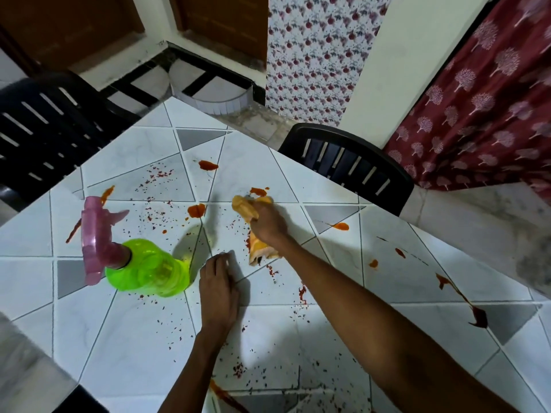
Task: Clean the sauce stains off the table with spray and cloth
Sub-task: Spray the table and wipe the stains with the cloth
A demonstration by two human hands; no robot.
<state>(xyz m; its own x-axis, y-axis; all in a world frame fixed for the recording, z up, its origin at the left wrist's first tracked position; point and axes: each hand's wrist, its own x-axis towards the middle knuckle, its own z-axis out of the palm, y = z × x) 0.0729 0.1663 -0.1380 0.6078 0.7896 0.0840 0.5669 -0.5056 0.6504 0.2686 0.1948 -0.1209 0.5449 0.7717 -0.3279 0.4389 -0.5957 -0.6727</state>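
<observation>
Yellow-orange cloth [245, 207] is bunched in the right hand [268, 222], whose fingers curl tight round it and press it onto the white tiled table [298, 338]. One end of the cloth sticks out at 11 o'clock of the fist and the other trails out at 6 o'clock, under the wrist. The left hand [219, 289] holds nothing and lies palm down on the table with its fingers loosely bent, at 7 o'clock of the cloth and apart from it. The spray bottle [149, 271], with a green body and a pink trigger head, stands at 9 o'clock of the left hand, near it but untouched. Red-orange sauce stains [208, 165] lie all round: one blob just beside the cloth at 12 o'clock, another at its 9 o'clock, and a long dark streak at 4 o'clock near the table's edge. Fine red flecks [158, 174] are scattered between them. Two black slatted chairs [351, 165] stand at the far edges.
</observation>
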